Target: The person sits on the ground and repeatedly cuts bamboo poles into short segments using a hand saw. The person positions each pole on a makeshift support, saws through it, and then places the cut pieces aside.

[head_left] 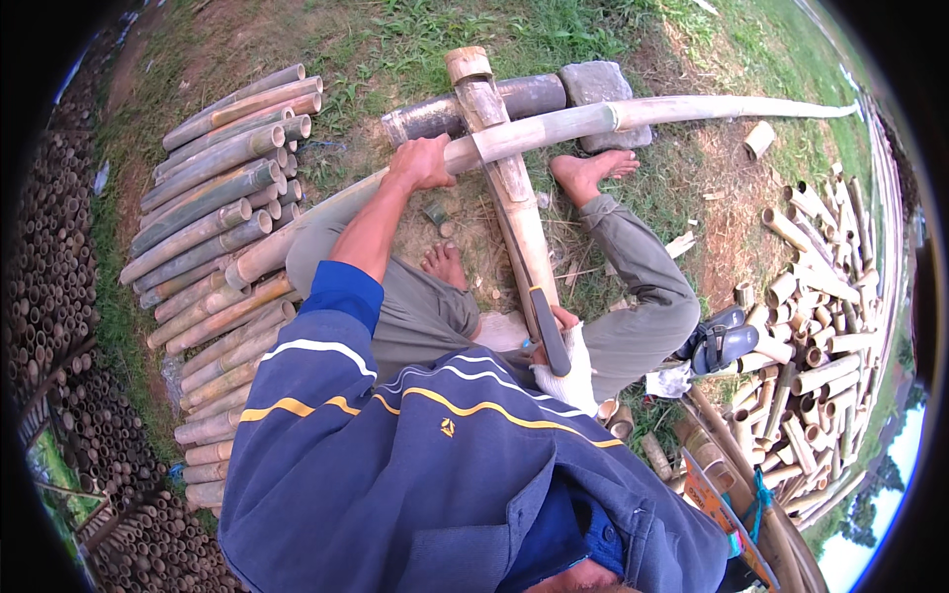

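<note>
A long pale bamboo pole [563, 126] runs from the stacked pieces at left to the far right, across a split bamboo support [525, 225]. My bare left hand [423, 163] is closed around the pole, just left of the support. In a white glove, my right hand [568, 361] grips the dark handle of a handsaw [550, 334] between my knees. The saw's thin blade shows nearly edge-on, reaching up along the support to the pole. Part of the right hand's grip hides behind the handle.
Under the support's far end lies a dark bamboo log [534, 96], against a grey stone block [596, 84]. Cut bamboo lengths [213, 183] are stacked at left. A heap of short pieces [816, 346] lies at right, near a dark sandal [725, 341]. My bare feet flank the support.
</note>
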Tool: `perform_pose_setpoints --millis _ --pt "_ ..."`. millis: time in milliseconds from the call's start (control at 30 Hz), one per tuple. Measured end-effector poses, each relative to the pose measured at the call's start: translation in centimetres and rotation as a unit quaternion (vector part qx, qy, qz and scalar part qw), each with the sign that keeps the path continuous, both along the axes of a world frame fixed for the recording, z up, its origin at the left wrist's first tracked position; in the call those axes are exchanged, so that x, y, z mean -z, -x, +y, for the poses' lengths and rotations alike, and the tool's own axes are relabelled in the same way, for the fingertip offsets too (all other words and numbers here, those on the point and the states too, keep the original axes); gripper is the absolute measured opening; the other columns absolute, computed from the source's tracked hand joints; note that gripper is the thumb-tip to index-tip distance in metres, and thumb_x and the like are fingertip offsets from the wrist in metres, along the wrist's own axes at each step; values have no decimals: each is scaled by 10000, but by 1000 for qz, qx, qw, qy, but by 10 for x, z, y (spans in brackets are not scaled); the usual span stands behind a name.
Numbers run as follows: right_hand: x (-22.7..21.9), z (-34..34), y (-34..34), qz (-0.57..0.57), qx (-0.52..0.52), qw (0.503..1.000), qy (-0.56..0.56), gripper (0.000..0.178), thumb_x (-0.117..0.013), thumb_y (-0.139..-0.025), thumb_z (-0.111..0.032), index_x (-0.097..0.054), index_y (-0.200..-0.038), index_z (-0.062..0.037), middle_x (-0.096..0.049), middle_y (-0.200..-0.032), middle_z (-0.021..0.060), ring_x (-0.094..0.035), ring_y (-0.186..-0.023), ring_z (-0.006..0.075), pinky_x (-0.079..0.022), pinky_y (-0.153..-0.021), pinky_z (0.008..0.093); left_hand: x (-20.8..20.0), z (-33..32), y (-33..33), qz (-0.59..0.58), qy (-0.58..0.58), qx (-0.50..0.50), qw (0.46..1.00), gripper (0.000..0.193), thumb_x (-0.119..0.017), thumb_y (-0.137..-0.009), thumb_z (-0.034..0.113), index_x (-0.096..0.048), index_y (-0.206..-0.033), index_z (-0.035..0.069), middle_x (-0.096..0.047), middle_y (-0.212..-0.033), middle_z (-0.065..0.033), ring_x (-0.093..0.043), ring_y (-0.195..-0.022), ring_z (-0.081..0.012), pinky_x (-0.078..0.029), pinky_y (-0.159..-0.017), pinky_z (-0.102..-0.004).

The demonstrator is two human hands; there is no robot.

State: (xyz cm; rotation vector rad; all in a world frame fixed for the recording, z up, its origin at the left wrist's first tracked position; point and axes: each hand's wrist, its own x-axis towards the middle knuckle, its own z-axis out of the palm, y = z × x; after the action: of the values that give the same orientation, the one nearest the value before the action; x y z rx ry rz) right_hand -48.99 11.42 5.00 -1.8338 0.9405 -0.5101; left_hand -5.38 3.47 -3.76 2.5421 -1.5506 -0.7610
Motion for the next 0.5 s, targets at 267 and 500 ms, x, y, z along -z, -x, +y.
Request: perform_pose_setpoints --millis 267,500 --pt "70 -96 -144 -25 -32 993 110 639 -662 -915 24 -495 -1525 -66 -664 -1161 93 -664 -955 166 -552 -876 319 -13 -6 -4 -28 31 17 999 721 -937 -739 435 -651 -1280 54 -797 -1197 -256 -765 -1129 -455 -608 -1007 -544" --pt "56 -88 -128 -22 -48 999 0 601 -595 -991 52 -434 -1562 -47 -596 -1107 29 -572 -856 92 -530 -810 268 -7 2 8 -6 42 22 999 695 -931 -723 401 -659 -1253 42 -798 -1121 -268 -770 -1086 -463 -617 -968 -543"
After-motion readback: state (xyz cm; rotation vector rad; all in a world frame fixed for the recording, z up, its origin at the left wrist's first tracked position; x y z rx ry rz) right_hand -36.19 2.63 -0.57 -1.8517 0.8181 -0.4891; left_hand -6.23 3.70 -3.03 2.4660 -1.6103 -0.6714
